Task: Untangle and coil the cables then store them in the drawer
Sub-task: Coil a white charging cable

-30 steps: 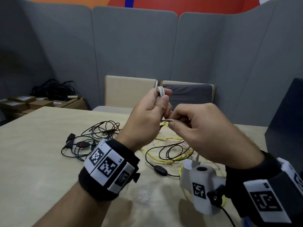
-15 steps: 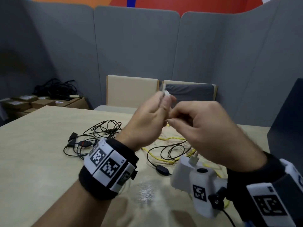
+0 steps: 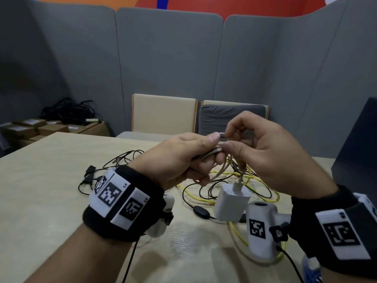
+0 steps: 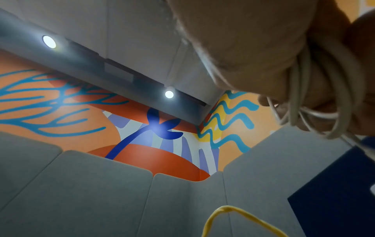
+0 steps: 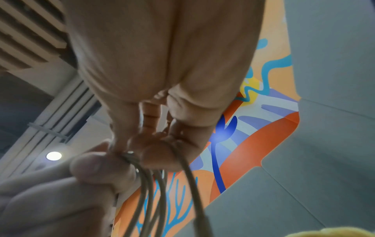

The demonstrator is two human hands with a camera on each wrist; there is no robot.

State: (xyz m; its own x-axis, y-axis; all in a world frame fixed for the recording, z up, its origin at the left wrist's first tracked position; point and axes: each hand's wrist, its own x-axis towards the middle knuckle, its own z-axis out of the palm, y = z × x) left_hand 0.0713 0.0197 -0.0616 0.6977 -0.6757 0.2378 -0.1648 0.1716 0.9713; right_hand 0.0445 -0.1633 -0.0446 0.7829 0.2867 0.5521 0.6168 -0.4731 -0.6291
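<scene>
A white cable [image 3: 219, 169] is gathered into a small coil that my left hand [image 3: 212, 144] grips above the table, thumb on top. In the left wrist view the coil [image 4: 328, 89] wraps round those fingers. My right hand [image 3: 230, 139] pinches a strand at the coil's end between thumb and forefinger; the right wrist view shows the strands [image 5: 154, 192] hanging from that pinch. The cable's white charger [image 3: 232, 203] dangles below the hands. A yellow cable [image 3: 263, 181] and black cables [image 3: 122, 160] lie tangled on the table [image 3: 40, 190].
A black cable with an oval inline lump [image 3: 201, 212] lies near the charger. A dark blue block [image 3: 359, 152] stands at the table's right edge. Two chairs [image 3: 163, 115] are behind the table. Cardboard boxes [image 3: 40, 127] with a black cable pile sit far left.
Both hands have dropped lower and come nearer. The coil, held upright before, now lies sideways in my left hand. The charger has swung up off the table and hangs free.
</scene>
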